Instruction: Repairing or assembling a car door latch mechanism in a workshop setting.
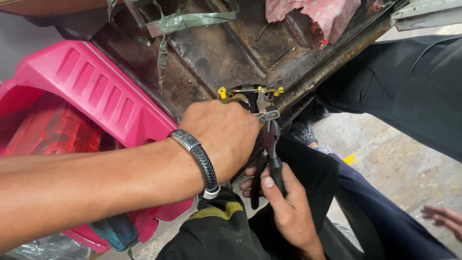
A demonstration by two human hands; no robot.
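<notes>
The left hand (226,132) closes over a black-and-gold metal latch mechanism (250,96) on the rusty steel panel (211,53); right-hand fingers (269,185) pinch black-handled pliers (270,144). Steadying the latch firmly seems wise.

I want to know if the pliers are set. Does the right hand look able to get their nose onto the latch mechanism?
Probably yes: the right hand holds the pliers with the nose already at the latch mechanism; the left hand covers part of it.

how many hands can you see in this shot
3. The left hand is closed over the metal latch part; the right hand grips the pliers below it; another person's hand shows at the right edge.
</notes>
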